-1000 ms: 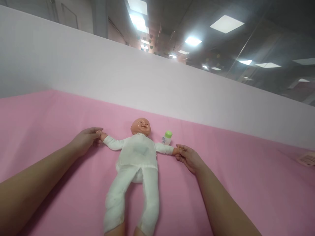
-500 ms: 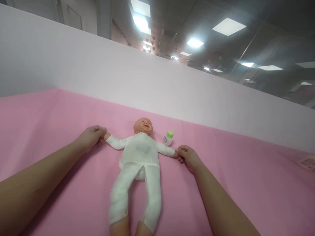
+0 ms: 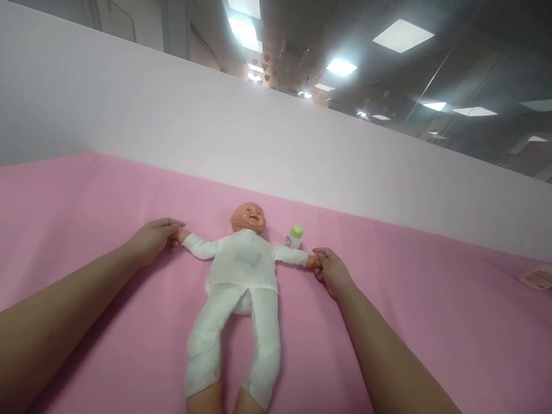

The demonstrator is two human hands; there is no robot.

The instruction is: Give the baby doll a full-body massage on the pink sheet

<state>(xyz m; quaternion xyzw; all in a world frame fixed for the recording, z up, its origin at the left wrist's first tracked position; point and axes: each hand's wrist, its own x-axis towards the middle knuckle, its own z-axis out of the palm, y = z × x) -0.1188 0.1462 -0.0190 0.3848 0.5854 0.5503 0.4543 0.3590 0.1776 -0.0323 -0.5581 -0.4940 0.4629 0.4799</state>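
One doll (image 3: 245,265), one bottle (image 3: 295,238), two hands (image 3: 154,241) (image 3: 334,275)

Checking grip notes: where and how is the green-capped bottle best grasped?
Probably by the green cap, from its right: the doll's white sleeve overlaps the lower end of the bottle in view, while the cap stands clear. The right hand, nearer, holds the doll's hand.
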